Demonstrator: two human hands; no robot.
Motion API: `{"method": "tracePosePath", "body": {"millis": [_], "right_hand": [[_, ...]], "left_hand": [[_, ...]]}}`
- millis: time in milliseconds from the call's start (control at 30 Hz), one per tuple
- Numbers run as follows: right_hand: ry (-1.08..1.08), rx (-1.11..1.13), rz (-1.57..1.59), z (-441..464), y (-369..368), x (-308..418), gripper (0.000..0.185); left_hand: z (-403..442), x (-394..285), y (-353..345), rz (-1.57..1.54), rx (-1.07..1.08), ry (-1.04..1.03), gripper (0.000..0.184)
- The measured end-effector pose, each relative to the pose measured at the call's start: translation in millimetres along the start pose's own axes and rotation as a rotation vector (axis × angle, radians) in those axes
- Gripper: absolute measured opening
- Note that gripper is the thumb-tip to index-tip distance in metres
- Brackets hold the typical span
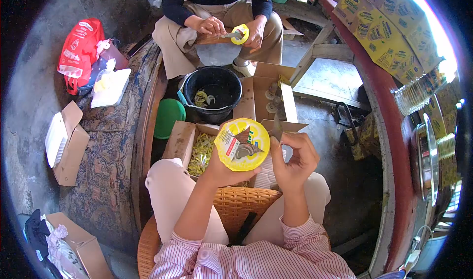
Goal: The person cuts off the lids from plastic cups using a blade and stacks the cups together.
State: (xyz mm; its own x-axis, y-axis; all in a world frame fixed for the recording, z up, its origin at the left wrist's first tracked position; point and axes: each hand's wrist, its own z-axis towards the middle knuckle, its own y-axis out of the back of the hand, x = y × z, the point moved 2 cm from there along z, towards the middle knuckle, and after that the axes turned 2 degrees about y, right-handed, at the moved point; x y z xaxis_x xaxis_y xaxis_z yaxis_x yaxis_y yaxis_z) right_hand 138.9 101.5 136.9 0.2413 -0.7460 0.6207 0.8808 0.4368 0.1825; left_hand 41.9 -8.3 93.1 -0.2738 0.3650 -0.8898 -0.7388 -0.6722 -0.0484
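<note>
My left hand (216, 169) is wrapped round a plastic cup whose yellow printed lid (227, 153) faces up. The lid is cut open in the middle, and through the ragged gap the inside of the cup shows. In my right hand (298, 162), pinched between thumb and fingers, is a small knife (277, 128) with its blade pointing up and away from me. The blade stands just right of the cup, apart from the lid. Below the cup, a cardboard box (176, 142) holds a heap of yellow strips (201, 156).
Across from me a person's hands (211, 27) hold a knife and a yellow-lidded cup (240, 34). A black bucket (192, 109) contains some yellow strips. Beside it are a green lid (169, 119) and an open carton (261, 89). A wooden frame (340, 52) stands at the right.
</note>
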Motion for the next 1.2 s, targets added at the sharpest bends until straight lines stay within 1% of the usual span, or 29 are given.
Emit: {"method": "tracePosePath", "body": {"millis": [100,200,300,400,500,600,700,800,900,1000,1100,1200], "right_hand": [[0.042,-0.005,-0.025,0,-2,5,0.016],[0.069,0.013,-0.019,-1,-3,7,0.016],[0.093,0.022,-0.023,-2,-6,9,0.017],[0.107,0.024,-0.042,-1,-5,10,0.019],[0.146,0.0,-0.063,-3,-5,10,0.021],[0.196,-0.003,-0.167,-4,-7,14,0.022],[0.202,-0.015,-0.177,-4,-7,13,0.022],[0.173,-0.021,-0.145,-3,-6,12,0.021],[0.138,-0.005,-0.091,-2,-5,11,0.02],[0.131,-0.018,-0.083,-2,-6,12,0.019],[0.129,-0.017,-0.106,-3,-5,13,0.019],[0.133,-0.032,-0.148,-3,-3,11,0.019]], "left_hand": [[2,0,0,0.052,-0.026,0.053,0.069],[5,-4,1,0.032,0.0,0.043,0.069],[7,-7,1,0.184,-0.05,-0.13,0.072],[3,0,-1,0.025,-0.094,-0.078,0.077],[3,6,0,-0.031,-0.022,0.028,0.077],[1,6,-6,-0.103,-0.028,0.085,0.066],[1,7,-8,0.012,0.036,-0.037,0.052],[-1,9,-9,0.01,0.023,-0.017,0.044],[0,3,-8,-0.056,0.041,-0.005,0.045],[0,2,-5,-0.042,0.039,0.035,0.048],[-1,6,-1,0.058,0.097,-0.059,0.055],[-4,13,0,0.188,0.097,-0.087,0.061]]}}
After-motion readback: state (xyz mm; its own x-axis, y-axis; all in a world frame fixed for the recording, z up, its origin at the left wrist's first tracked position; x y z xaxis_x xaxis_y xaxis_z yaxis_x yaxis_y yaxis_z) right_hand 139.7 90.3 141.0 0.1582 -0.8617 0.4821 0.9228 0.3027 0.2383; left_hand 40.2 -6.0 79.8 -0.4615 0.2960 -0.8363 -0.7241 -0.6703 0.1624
